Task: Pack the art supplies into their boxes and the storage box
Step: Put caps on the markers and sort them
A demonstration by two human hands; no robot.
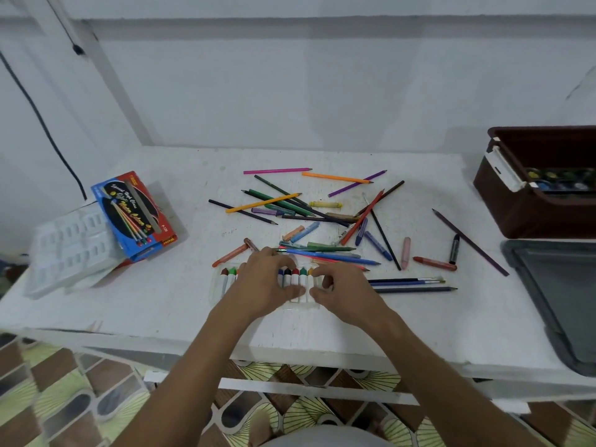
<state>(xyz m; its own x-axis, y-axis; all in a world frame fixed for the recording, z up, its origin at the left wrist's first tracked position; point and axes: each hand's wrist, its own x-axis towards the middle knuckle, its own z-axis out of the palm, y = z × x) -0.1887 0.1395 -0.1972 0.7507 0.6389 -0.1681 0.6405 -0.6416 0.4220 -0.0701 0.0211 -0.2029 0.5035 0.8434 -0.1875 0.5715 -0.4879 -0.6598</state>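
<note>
White surface pushed up against a pale wall, patterned floor tiles showing under the near edge. Both hands sit close to that front edge on a clear tray of crayons: the left hand lies over the middle of the row with its thumb pressing the white barrels, and the right hand has curled fingers pinching the tray's right end. Just behind them is a messy pile of colored pencils, with paintbrushes lying to the right. The brown storage box sits at the far right edge, a grey lid in front of it. A blue water colour box leans on white plastic trays at the left edge. Bare surface runs along the front left.
</note>
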